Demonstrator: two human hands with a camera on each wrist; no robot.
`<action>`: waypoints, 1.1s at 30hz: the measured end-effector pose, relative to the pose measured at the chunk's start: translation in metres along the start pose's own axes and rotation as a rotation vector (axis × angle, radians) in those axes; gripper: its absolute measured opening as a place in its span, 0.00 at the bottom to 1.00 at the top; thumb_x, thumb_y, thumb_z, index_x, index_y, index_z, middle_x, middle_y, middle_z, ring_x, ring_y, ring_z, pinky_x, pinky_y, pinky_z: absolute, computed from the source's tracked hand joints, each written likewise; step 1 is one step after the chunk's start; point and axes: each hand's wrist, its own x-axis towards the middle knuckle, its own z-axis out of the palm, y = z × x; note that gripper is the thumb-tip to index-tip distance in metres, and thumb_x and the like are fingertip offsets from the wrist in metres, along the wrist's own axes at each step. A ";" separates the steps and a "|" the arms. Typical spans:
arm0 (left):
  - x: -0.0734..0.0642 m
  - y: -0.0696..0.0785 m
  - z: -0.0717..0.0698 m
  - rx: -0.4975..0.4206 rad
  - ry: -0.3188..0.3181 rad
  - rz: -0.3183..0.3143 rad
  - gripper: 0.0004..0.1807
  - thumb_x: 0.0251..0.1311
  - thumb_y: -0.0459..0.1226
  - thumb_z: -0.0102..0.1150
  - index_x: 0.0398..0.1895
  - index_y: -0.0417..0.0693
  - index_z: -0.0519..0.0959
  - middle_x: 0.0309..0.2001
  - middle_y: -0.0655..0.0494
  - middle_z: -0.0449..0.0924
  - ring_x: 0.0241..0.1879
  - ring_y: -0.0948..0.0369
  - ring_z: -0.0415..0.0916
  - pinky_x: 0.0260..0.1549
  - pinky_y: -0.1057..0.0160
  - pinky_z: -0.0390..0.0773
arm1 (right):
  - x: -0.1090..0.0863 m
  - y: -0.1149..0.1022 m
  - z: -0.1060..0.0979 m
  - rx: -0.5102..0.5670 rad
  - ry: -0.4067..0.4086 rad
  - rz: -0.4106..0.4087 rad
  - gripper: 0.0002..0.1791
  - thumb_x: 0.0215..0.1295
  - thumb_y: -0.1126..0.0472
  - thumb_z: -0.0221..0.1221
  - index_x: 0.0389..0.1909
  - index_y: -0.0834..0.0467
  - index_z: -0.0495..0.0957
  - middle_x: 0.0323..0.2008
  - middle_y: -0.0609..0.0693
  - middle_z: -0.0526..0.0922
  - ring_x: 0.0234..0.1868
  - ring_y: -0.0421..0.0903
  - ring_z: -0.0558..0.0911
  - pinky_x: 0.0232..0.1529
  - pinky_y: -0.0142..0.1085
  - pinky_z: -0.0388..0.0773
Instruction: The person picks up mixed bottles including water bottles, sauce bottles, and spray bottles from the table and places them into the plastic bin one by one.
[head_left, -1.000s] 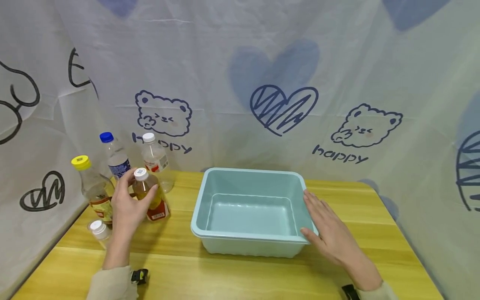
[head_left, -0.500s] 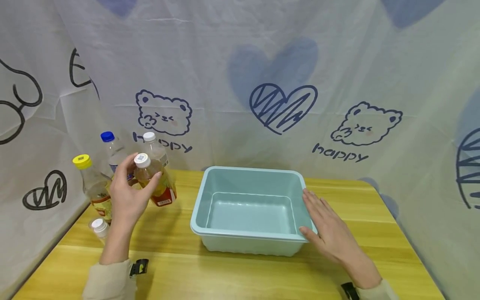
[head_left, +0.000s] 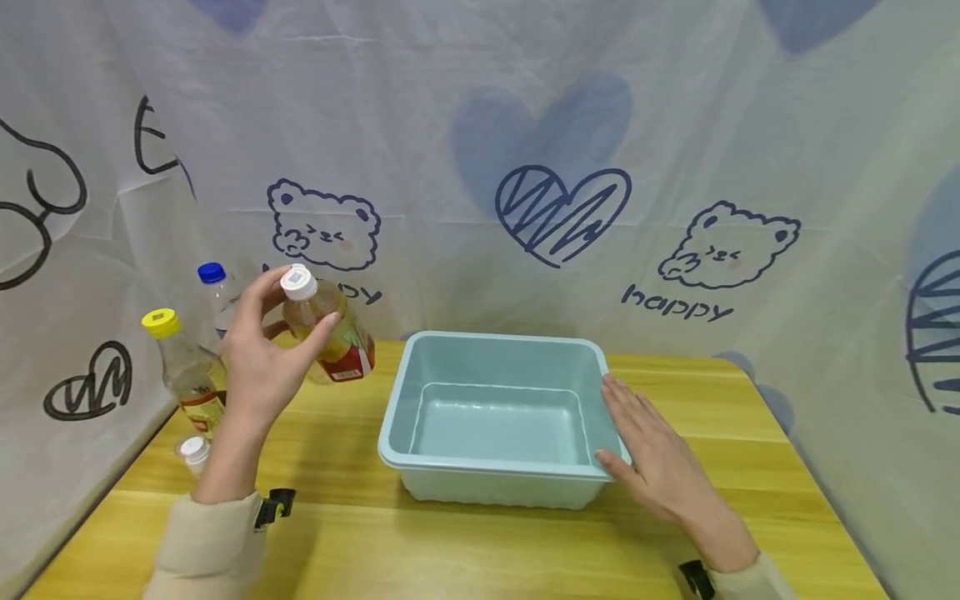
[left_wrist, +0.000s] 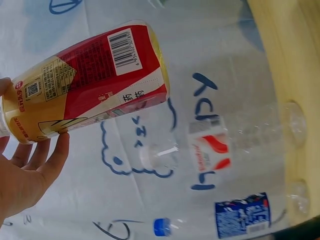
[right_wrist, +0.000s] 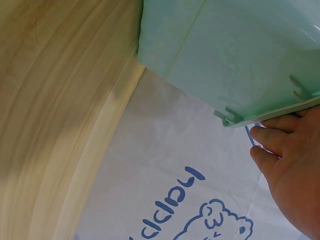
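My left hand [head_left: 266, 358] grips a bottle [head_left: 335, 333] of amber drink by its upper part, thumb on one side and fingers on the other. The bottle has a white cap and a red and yellow label, and it tilts with its base toward the right, lifted above the table. In the left wrist view the label's barcode shows on the bottle [left_wrist: 95, 82]. At the right, my right hand [head_left: 663, 458] rests with straight fingers on the rim of a pale teal plastic basin [head_left: 502, 471]. The right wrist view shows the fingers [right_wrist: 270, 137] at the basin's rim from below.
Left on the wooden table [head_left: 420, 550] stand a yellow-capped bottle [head_left: 187, 367], a blue-capped bottle [head_left: 217, 296] and a small white-capped bottle [head_left: 197, 452]. A clear bottle with a red and white label [left_wrist: 210, 147] stands behind the held one. A printed cloth [head_left: 450, 275] hangs behind the table.
My left hand has lifted the amber drink bottle off the table, moving it up and slightly right while its base swings rightward. The right hand stays at the basin's rim.
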 end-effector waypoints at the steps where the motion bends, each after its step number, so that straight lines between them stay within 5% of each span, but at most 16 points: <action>1: 0.002 0.003 0.001 -0.006 -0.002 0.013 0.40 0.56 0.32 0.77 0.73 0.50 0.71 0.65 0.54 0.77 0.60 0.62 0.74 0.48 0.76 0.75 | 0.000 0.000 0.000 0.001 -0.001 -0.001 0.42 0.81 0.40 0.46 0.77 0.71 0.58 0.78 0.65 0.60 0.78 0.62 0.61 0.82 0.35 0.39; 17: 0.014 0.026 0.028 -0.064 -0.088 0.129 0.40 0.56 0.30 0.77 0.72 0.45 0.70 0.65 0.50 0.77 0.62 0.54 0.77 0.51 0.76 0.76 | 0.001 -0.002 0.001 0.017 0.002 -0.008 0.42 0.81 0.40 0.46 0.77 0.71 0.58 0.78 0.65 0.60 0.77 0.63 0.62 0.82 0.34 0.39; 25: 0.015 0.035 0.045 -0.131 -0.184 0.168 0.41 0.55 0.28 0.77 0.72 0.42 0.68 0.63 0.46 0.77 0.59 0.53 0.76 0.52 0.43 0.84 | 0.001 -0.001 -0.001 0.014 -0.008 0.003 0.42 0.80 0.41 0.48 0.78 0.70 0.58 0.79 0.64 0.59 0.78 0.63 0.61 0.82 0.36 0.41; 33: 0.016 0.051 0.064 -0.197 -0.295 0.192 0.41 0.54 0.28 0.78 0.71 0.42 0.67 0.62 0.46 0.75 0.61 0.51 0.76 0.52 0.44 0.85 | -0.001 0.001 -0.001 0.010 0.011 -0.008 0.42 0.81 0.40 0.47 0.77 0.71 0.58 0.78 0.66 0.60 0.78 0.62 0.62 0.82 0.38 0.43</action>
